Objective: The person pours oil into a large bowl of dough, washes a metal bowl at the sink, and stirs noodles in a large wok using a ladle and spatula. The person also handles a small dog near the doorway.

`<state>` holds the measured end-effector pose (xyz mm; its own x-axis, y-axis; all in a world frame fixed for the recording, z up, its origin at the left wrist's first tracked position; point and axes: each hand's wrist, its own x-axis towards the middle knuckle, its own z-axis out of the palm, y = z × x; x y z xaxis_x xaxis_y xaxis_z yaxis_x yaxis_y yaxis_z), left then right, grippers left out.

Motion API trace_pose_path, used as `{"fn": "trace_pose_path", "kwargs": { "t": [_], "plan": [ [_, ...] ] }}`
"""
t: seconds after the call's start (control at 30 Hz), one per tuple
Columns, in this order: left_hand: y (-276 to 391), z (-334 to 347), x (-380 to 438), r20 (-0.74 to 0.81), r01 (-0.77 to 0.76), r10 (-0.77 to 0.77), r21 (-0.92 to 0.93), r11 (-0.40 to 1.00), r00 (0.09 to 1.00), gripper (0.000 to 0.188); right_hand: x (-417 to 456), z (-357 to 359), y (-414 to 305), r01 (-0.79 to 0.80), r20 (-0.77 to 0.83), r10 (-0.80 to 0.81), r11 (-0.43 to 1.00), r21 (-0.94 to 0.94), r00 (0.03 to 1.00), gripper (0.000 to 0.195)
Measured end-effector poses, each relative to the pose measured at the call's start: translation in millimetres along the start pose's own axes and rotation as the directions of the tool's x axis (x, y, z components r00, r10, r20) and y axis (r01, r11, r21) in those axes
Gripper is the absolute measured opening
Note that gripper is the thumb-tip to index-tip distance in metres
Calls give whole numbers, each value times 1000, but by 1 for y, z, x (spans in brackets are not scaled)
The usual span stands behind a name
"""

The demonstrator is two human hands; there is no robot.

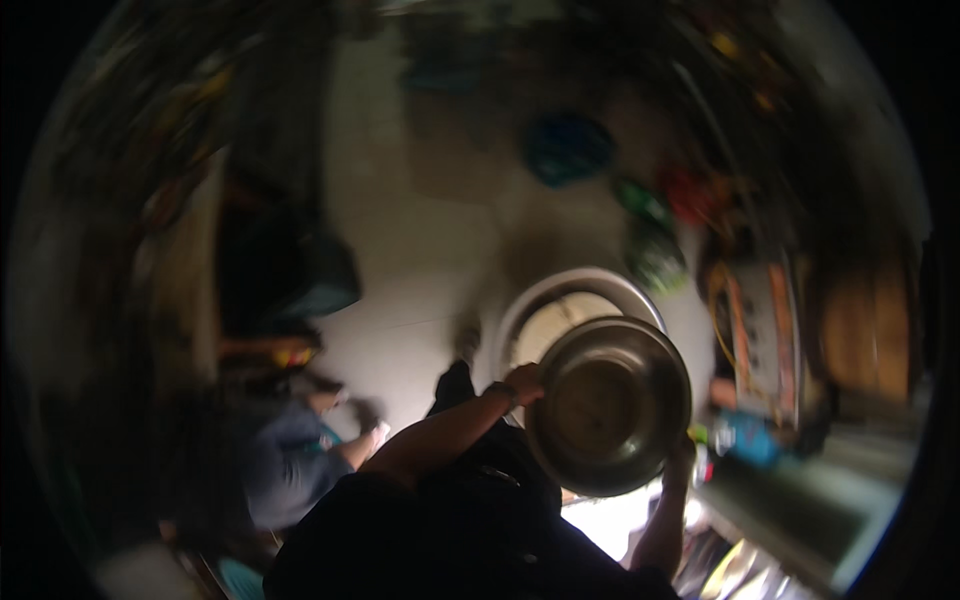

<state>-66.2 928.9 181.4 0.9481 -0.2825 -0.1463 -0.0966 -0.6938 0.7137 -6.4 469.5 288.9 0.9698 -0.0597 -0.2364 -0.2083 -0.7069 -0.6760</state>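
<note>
A round metal basin (600,405) is held up in front of my body, one hand on each side of it. At its left rim, my left hand (525,384) grips the edge. My right hand (679,454) holds the opposite, lower right rim, where shadow hides most of the fingers. Inside the basin only a dull, darker bottom shows, too blurred to tell its contents. Partly covered by it is a larger metal basin (517,315) farther down, with a pale, whitish content (566,315) I cannot identify.
Another person (300,457) sits at the left. Beyond the basins are a blue object (568,148), green bottle-like items (654,262) and a red item (691,196) on the tiled floor (405,247). A blue container (750,439) is at the right. A dark box-like object (322,274) stands left.
</note>
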Motion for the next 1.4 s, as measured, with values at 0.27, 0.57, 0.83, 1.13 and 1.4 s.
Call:
{"fn": "trace_pose_path", "kwargs": {
  "t": [0.27,0.57,0.83,1.13,1.4],
  "plan": [
    [119,-138,-99,-246,324,-713,-762,561,656,40,69,11,-166,77,205,-261,773,630,943,15],
    [338,-145,-308,-492,-284,-865,-847,449,99,30,25,5,-362,618,354,-862,506,602,362,35],
    [351,-111,-545,-358,-620,-770,-458,637,-528,32,-131,186,-470,-431,855,-515,761,485,53,19],
    [429,-22,-670,-157,193,113,-769,609,-981,24,-374,270,-431,176,965,-21,982,69,-260,24],
    [462,34,-655,225,-87,18,-445,891,-974,22,-417,352,-460,315,934,-44,935,163,-354,33]
  ]
}}
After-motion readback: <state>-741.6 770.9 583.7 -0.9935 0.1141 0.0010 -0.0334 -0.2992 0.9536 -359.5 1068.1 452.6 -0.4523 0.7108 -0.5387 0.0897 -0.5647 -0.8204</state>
